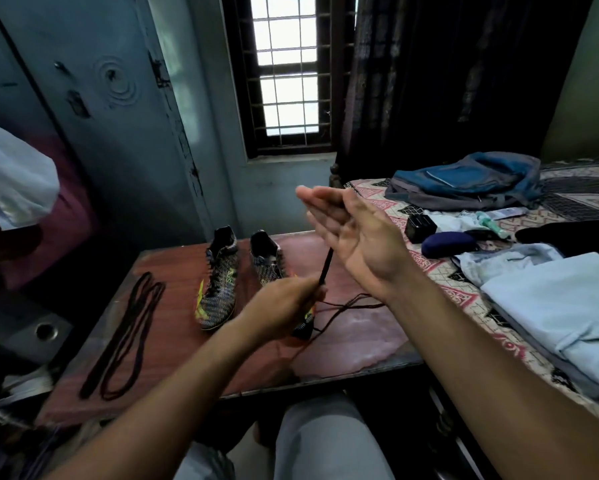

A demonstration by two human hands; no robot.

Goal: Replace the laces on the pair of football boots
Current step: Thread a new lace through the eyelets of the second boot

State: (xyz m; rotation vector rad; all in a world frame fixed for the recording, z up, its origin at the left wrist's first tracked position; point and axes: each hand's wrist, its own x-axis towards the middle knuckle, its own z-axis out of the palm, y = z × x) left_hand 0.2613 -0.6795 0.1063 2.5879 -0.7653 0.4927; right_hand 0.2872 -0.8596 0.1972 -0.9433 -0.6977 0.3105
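Two patterned black-and-yellow football boots stand on a small reddish table (173, 271): the left boot (218, 282) and the right boot (268, 261), whose toe is partly hidden by my left hand. My left hand (284, 306) pinches a dark lace (326, 265) above the right boot. The lace runs up to my right hand (353, 237), raised with straight fingers, the lace looped behind them. The lace's loose tail (346, 306) trails over the table. A second dark lace (124, 337) lies in long loops at the table's left.
A bed (429, 271) with a patterned sheet stands close on the right, holding a blue backpack (464, 181), folded light-blue clothes (550, 306), a dark case (445, 244) and small items. A cupboard door (100, 116) and window (284, 64) lie beyond. My knee (325, 441) is under the table edge.
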